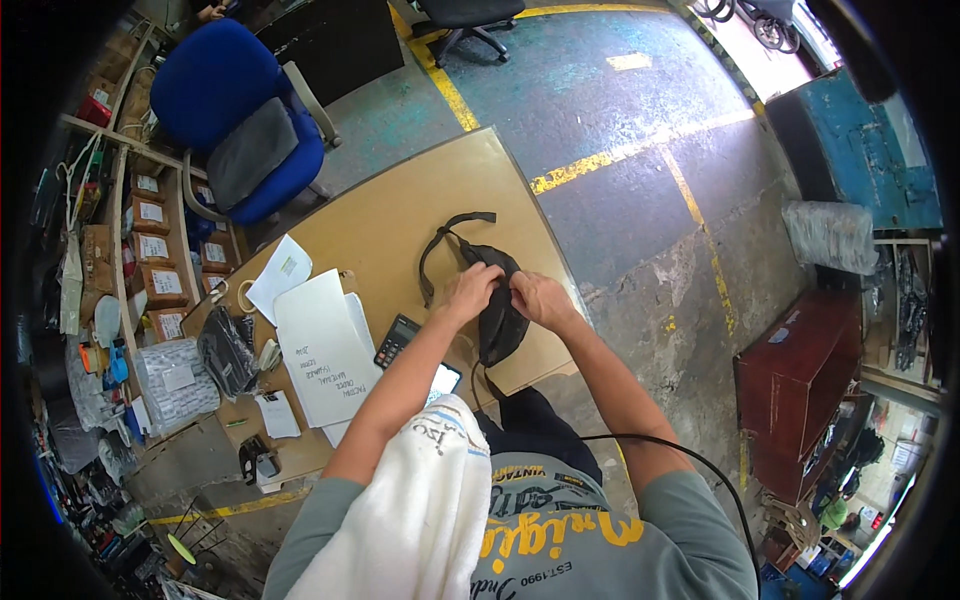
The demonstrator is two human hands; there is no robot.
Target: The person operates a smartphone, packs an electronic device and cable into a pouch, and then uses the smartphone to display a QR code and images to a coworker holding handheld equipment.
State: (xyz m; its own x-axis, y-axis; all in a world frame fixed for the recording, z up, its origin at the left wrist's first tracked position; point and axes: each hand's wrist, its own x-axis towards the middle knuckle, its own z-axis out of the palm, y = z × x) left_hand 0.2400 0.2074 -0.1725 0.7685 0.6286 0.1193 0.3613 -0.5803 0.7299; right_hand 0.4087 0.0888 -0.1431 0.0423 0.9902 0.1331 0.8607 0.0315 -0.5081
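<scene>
Both hands, left hand [470,290] and right hand [540,297], have fingers pinched on a black strapped pouch [497,318], steadying it just above the desk [390,225]; a calculator [397,340] lies left of them.

Even daylight, sharp centre, fisheye-bent, perhaps blurred rim.

I'm looking down into a workshop or small warehouse: a worn concrete floor [640,230] with yellow painted lines [600,165] fills the upper right, open shelves [150,260] of labelled cartons line the left edge, and a plywood worktable [400,215] with paperwork [325,350] sits centre frame.
</scene>
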